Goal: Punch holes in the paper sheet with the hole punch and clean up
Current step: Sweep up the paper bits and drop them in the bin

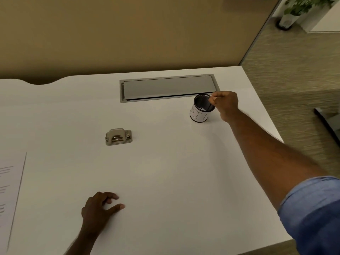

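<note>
1. Right hand (pixel 225 103) stretched out over the rim of the mesh cup (pixel 201 108), fingertips pinched together above the opening; what they pinch is too small to tell, likely paper bits
2. Risk: bits released off-centre land on the desk (pixel 165 172), cup mouth is narrow
3. Risk: wrist sits just beside the cup, a nudge could tip it and spill the contents
4. Cup stands upright near the grey cable hatch (pixel 168 88), white label wrapped round it, a few pale specks visible at the bottom
5. Left hand (pixel 100 207) rests on the desk, fingers loosely spread, holding nothing
6. Hole punch (pixel 118 137) sits alone mid-desk, paper sheet (pixel 10 190) lies at the far left edge, well apart
</note>
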The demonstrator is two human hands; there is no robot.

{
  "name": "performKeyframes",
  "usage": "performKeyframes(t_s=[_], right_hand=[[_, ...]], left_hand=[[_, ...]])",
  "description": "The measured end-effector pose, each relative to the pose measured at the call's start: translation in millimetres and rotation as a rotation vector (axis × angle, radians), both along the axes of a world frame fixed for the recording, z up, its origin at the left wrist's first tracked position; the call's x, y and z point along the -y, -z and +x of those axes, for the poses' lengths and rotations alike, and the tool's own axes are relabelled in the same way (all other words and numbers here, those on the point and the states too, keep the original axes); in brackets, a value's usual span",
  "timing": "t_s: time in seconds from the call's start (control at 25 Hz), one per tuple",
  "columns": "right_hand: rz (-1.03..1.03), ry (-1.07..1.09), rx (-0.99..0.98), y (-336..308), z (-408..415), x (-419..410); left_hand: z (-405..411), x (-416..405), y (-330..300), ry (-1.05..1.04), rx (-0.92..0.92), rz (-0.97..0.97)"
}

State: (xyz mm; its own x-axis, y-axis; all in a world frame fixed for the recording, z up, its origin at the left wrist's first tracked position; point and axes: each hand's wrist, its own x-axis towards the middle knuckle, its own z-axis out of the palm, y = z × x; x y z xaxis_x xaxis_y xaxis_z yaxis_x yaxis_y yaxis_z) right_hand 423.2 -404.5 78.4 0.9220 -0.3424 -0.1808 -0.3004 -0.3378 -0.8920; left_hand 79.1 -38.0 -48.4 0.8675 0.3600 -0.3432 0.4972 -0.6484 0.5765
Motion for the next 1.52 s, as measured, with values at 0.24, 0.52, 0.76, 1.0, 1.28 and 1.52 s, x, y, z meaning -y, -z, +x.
performKeyframes(t_s=[0.24, 0.52, 0.76, 1.0, 1.28, 1.52], right_hand=[[0.483, -0.103, -0.047, 12, -122, -63], [0.312, -0.325, -0.271, 91, -295, -178], [-0.151, -0.512, -0.156, 122, -338, -227], [-0.191, -0.314, -0.071, 128, -351, -252], [-0.255, -0.254, -0.018, 127, -352, -262], [-0.507, -0.525, 0.066, 124, -345, -258]], left_hand=[[-1, -5, -16, 0.081, -0.004, -0.087], [-20, -32, -17, 0.288, 0.051, -0.049], [-42, -65, 2, 0.591, -0.131, 0.161], [-52, -95, 11, 0.649, -0.109, 0.265], [-54, -105, 13, 0.694, -0.088, 0.261], [-54, -105, 11, 0.695, -0.095, 0.246]])
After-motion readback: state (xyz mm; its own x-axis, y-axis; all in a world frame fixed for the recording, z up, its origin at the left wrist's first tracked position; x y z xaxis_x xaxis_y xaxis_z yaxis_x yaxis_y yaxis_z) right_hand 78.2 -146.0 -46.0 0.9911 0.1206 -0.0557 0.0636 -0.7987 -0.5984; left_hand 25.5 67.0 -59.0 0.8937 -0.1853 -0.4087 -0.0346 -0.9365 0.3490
